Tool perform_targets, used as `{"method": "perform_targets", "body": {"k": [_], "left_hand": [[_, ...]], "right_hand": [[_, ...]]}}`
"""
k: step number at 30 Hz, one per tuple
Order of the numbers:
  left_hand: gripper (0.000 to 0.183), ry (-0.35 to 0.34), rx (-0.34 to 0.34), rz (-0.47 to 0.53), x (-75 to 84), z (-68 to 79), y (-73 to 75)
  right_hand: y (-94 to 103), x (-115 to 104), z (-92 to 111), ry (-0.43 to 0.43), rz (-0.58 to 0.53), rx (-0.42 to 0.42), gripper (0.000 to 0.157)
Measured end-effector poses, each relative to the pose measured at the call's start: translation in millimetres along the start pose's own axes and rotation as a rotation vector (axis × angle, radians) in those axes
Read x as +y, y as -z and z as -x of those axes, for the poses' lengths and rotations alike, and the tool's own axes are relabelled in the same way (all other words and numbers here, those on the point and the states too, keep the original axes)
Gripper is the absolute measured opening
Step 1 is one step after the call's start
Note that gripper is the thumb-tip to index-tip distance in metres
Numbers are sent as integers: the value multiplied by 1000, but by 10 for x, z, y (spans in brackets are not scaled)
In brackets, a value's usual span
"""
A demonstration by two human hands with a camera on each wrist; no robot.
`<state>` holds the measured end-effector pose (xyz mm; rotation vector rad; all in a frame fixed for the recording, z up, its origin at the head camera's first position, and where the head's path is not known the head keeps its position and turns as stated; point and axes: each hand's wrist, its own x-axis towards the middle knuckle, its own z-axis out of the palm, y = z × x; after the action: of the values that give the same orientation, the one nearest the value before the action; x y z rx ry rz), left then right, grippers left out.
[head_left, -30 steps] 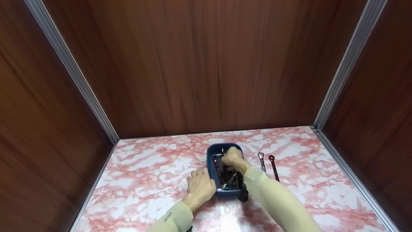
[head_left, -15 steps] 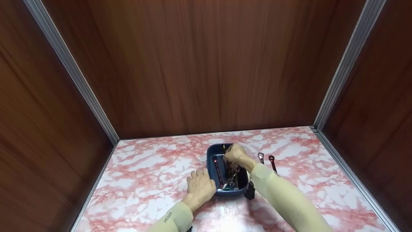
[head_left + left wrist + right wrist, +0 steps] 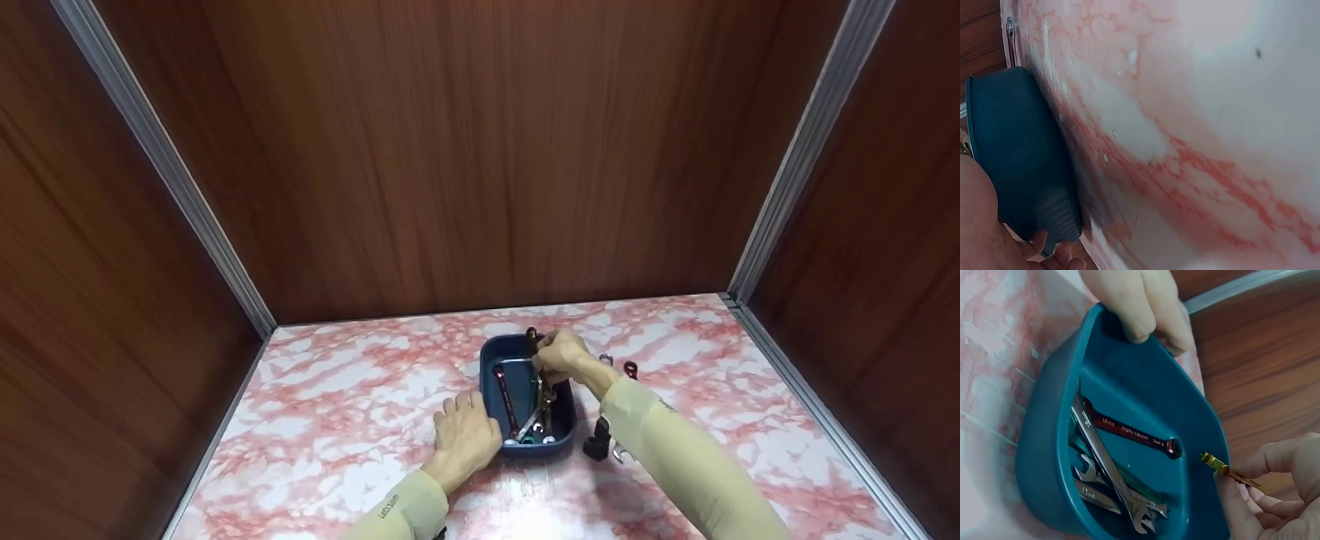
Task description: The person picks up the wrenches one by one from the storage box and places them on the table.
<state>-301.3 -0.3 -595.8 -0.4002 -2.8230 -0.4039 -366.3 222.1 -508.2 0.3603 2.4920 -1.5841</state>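
Note:
A blue plastic bin (image 3: 493,352) holds several combination wrenches. My left hand (image 3: 466,431) grips the bin's left wall; in the right wrist view its thumb laps inside the rim and its fingers lie outside. Between thumb and fingers, my right hand (image 3: 568,358) pinches a gold combination wrench (image 3: 1216,464) over the bin's right side, with one end raised at the far rim. Inside the bin, a red wrench (image 3: 1129,430) lies along the left. Silver wrenches (image 3: 1107,464) and a green wrench (image 3: 1140,485) overlap near the front end.
On the marbled table (image 3: 337,420), right of the bin, lie a silver wrench (image 3: 606,361) and a red wrench (image 3: 631,370), both partly hidden by my right arm. Brown wood-grain panels (image 3: 480,187) with metal corner profiles enclose the table.
My right hand has risen from deep in the bin and shifted right, drawing up the gold wrench. My left hand stays at the bin's left wall.

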Motion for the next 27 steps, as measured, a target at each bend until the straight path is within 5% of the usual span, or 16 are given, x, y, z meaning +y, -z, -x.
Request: {"method": "perform_targets", "body": {"k": [4,17,27], "left_hand": [[28,7,2,5,-10,0,-3],[28,0,-3,28,-1,-2,-9],[29,8,-8,27,-5,-3,-14]], "right_hand": [[83,7,14,10,-21,-9,47],[343,77,10,-10,-49,10,29],[465,173,-25,-15,-108,-15,33]]}}
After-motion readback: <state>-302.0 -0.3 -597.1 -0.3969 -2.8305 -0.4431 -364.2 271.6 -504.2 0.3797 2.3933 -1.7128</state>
